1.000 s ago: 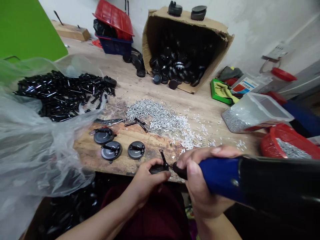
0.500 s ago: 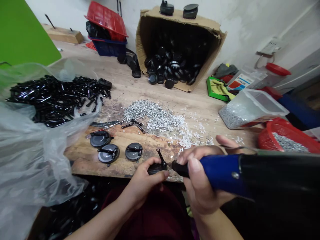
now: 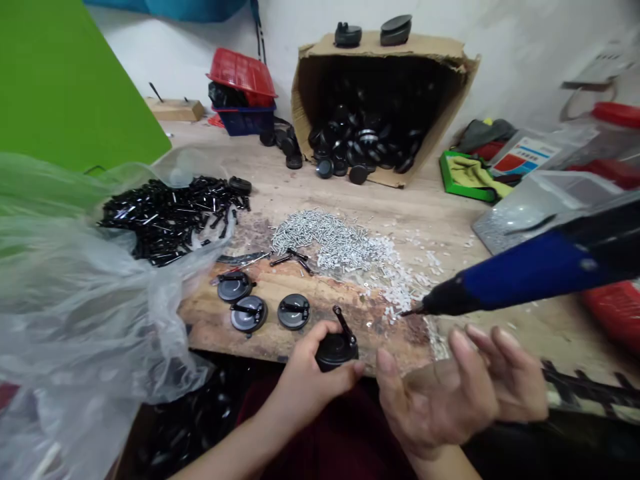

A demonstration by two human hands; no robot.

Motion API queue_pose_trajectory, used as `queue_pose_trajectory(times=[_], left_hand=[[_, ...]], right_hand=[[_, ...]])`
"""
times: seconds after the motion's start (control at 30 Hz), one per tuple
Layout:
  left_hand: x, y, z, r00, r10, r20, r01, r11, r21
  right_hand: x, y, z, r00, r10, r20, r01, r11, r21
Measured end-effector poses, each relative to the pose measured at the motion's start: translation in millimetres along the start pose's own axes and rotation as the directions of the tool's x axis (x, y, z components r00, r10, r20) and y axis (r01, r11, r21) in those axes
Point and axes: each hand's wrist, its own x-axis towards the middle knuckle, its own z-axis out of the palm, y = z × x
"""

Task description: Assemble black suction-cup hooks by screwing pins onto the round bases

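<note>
At the bench's front edge my left hand (image 3: 310, 373) is closed round a black round disc with a hinged lever arm (image 3: 333, 350); the arm sticks up at a tilt. To its right my right hand (image 3: 465, 387) is open, palm up, fingers spread and holding nothing. Above that hand a blue and black electric screwdriver (image 3: 520, 270) hangs free, its tip pointing down and left near the white bits. Left of my left hand lie three similar assembled discs, the nearest being a grey-faced disc (image 3: 294, 311).
A pile of small screws (image 3: 320, 233) runs into scattered white plastic pieces (image 3: 395, 277) mid-bench. Black lever arms (image 3: 170, 217) heap on a clear plastic bag (image 3: 150, 313) at left. A cardboard box (image 3: 310, 87) of black discs stands behind. Clear tubs and a red basket (image 3: 613, 310) are right.
My right hand has let go of the screwdriver and opened below it. The screwdriver has risen away from the disc to the right. The view has shifted left.
</note>
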Motion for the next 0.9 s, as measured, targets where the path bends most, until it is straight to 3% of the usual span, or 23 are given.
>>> queue_pose_trajectory(times=[0.17, 0.3, 0.43, 0.6, 0.7, 0.8, 0.87, 0.9], left_hand=[[-6, 7, -1, 0.982, 0.176, -0.07, -0.16, 0.967, 0.197], [-13, 7, -5, 0.892, 0.445, -0.074, -0.372, 0.819, 0.438], [-19, 1, -18, 0.812, 0.582, -0.045, -0.468, 0.696, 0.545], [-32, -2, -35, 0.797, 0.588, -0.139, -0.417, 0.701, 0.578], [-39, 6, -57, 0.739, 0.631, -0.236, -0.4, 0.693, 0.6], [-42, 21, -96, 0.715, 0.59, -0.375, -0.308, 0.748, 0.588], [-40, 32, -129, 0.7, 0.525, -0.485, -0.185, 0.788, 0.587], [-36, 36, -145, 0.663, 0.539, -0.52, -0.136, 0.77, 0.624]], right_hand=[[-17, 1, 11, 0.991, -0.018, 0.132, 0.028, 0.997, -0.078], [-21, 1, 17, 0.97, -0.023, 0.242, 0.039, 0.997, -0.06], [-15, -6, 27, 0.939, 0.002, 0.345, -0.02, 0.999, 0.048], [-11, -24, 46, 0.905, 0.002, 0.426, -0.037, 0.997, 0.074], [-12, -26, 62, 0.91, -0.046, 0.411, -0.004, 0.993, 0.12], [-13, -19, 83, 0.914, -0.048, 0.402, 0.075, 0.996, -0.052], [-12, -11, 97, 0.872, 0.007, 0.49, 0.12, 0.966, -0.228], [-11, -8, 104, 0.831, 0.053, 0.553, 0.139, 0.944, -0.299]])
